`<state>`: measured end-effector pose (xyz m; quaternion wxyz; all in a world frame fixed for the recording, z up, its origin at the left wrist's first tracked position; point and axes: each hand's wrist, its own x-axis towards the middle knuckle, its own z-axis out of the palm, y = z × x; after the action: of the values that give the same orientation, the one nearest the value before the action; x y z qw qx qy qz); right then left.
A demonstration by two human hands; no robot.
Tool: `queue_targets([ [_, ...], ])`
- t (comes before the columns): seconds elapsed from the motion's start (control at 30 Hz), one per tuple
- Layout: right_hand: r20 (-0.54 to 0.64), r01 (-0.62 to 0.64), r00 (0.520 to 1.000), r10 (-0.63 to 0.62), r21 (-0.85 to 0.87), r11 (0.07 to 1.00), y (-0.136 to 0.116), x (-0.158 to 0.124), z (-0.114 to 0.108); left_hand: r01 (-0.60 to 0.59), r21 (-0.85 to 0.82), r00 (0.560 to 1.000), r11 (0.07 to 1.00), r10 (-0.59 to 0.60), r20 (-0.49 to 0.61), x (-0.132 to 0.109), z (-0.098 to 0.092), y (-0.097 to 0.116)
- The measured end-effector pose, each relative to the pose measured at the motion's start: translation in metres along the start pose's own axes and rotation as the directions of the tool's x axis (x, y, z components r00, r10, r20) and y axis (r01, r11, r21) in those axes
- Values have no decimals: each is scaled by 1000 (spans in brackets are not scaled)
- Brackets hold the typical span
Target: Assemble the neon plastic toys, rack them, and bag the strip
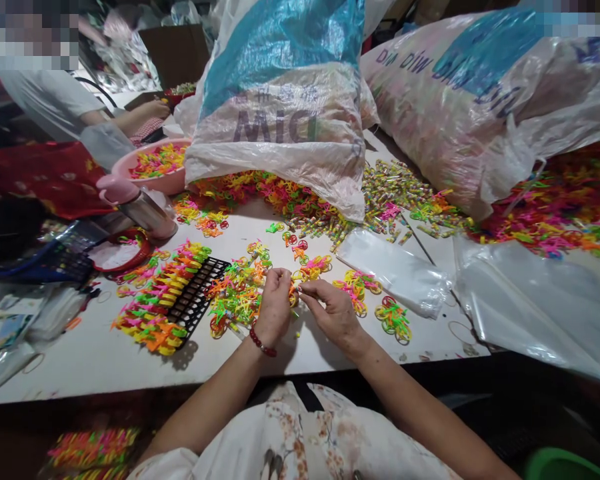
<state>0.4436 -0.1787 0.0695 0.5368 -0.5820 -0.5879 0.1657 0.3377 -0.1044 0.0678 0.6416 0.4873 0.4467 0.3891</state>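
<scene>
My left hand (275, 308), with a red bead bracelet (263, 343) at the wrist, is closed in a pinch over the white table. A small orange plastic toy (294, 293) shows at its fingertips. Close beside it, my right hand (334, 315) pinches thumb and forefinger together at the toy's edge; what lies between them is too small to make out. Left of my hands is a loose pile of colourful plastic toys (240, 290). Farther left, a black rack (195, 297) carries rows of similar toys (163, 300). Small clusters of toys (393, 319) lie on the right.
Large plastic sacks (280, 120) stand at the back, toys and small tubes (393, 193) spilling before them. Clear plastic bags (395, 267) lie right. A pink-lidded bottle (143, 207), a red bowl (145, 250) and a pink basin (123, 170) are left. Another person's arm (135, 120) reaches behind.
</scene>
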Motion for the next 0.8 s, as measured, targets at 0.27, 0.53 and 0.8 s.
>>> queue_targets([
  [0.27,126,45,991,-35,-76,996,-8,-5,12,-108,102,994,989,108,3,6,-12,5],
  [0.53,176,75,983,46,-622,779,39,34,-24,-288,820,854,494,520,-14,49,-81,60],
  [0.8,128,-117,951,281,-693,712,65,69,-40,-326,644,945,692,252,207,32,-34,26],
])
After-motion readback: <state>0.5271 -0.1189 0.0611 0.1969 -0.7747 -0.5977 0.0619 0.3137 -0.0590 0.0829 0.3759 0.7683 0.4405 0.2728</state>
